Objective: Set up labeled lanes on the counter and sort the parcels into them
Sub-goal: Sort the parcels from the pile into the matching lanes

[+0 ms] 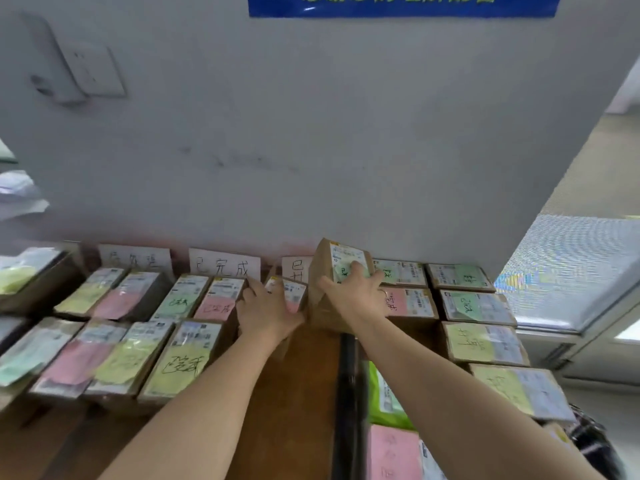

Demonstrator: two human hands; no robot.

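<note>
Brown cardboard parcels with shipping labels and green, pink or yellow notes lie in rows on a wooden counter (298,386). White lane labels lean on the wall: a left label (135,258), a middle label (224,265) and a partly hidden third label (297,269). My left hand (266,311) grips a small parcel with a pink note (290,292) below the third label. My right hand (353,294) holds a tilted parcel with a green note (341,263), raised above the counter beside it.
Rows of parcels fill the counter's left (180,362) and right (485,342) sides. A black bar (346,393) runs along the counter's middle. A green bag (384,400) and a pink sheet (393,452) lie at the near right. A wall socket (93,69) sits up left.
</note>
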